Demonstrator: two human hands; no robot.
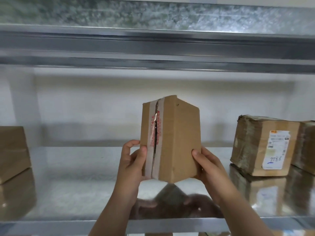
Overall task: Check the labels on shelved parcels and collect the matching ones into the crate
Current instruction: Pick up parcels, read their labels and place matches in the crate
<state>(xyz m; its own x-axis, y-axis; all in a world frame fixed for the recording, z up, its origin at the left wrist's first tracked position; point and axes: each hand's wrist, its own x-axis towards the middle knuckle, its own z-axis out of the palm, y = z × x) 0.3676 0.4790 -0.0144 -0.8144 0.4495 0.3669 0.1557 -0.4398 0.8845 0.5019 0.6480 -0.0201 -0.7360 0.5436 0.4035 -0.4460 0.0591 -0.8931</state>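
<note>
Two hands are in view, both on one cardboard box [179, 142]. Left hand [134, 160] grips its left edge, thumb pressed on the taped face. Right hand [207, 165] grips its right edge, thumb on the plain face. Box is held upright, one corner turned to the camera, just clear of the metal shelf [81, 176], about midway along it.

Four parcels counted: the held box, one brown carton [12, 150] at the left edge, one taped parcel [252, 147] at the right, and a second parcel [306, 147] just beside it, cut by the frame.

Open shelf lies either side of the held box. Upper shelf [153, 46] runs above.

Tape [150, 160] on the held box is split and carries red print, unreadable. White label [277, 149] on the taped parcel shows blue handwritten figures, seemingly 1186.
</note>
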